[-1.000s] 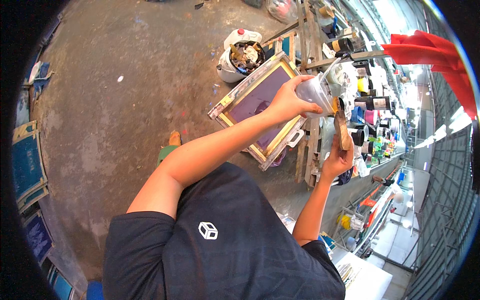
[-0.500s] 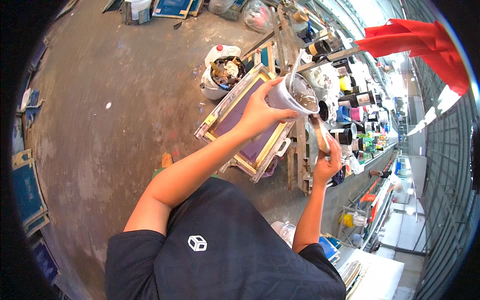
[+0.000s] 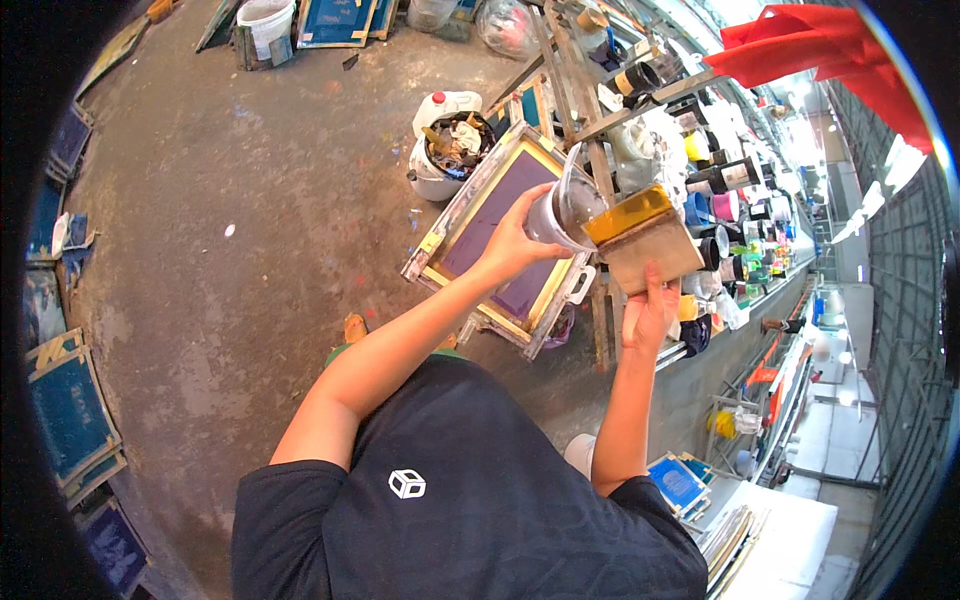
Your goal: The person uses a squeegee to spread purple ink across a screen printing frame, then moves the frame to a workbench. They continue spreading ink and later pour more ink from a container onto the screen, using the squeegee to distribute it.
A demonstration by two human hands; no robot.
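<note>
My left hand (image 3: 522, 243) is wrapped around the side of a clear plastic tub (image 3: 578, 203), which is tilted with its open mouth toward the right. A thin handle arches over the tub's rim. In my right hand (image 3: 652, 312) is a squeegee (image 3: 655, 256) with a pale wooden handle and an amber blade (image 3: 630, 213). My fingers grip it by the wooden part. The blade's left end is at the tub's rim; whether they touch I cannot tell. Below the tub, a screen-printing frame (image 3: 554, 150) with purple mesh (image 3: 500, 222) leans at a slant.
A white container (image 3: 425, 178) full of rags and scraps stands beyond the frame. Pots and bottles crowd the long bench at right, near a metal rail (image 3: 640, 112). Red cloth (image 3: 800, 45) hangs above. More blue screens (image 3: 70, 400) lean along the left side.
The squeegee has turned from nearly edge-on to show its broad face and amber blade. My left hand and the tub have shifted slightly left and down in view.
</note>
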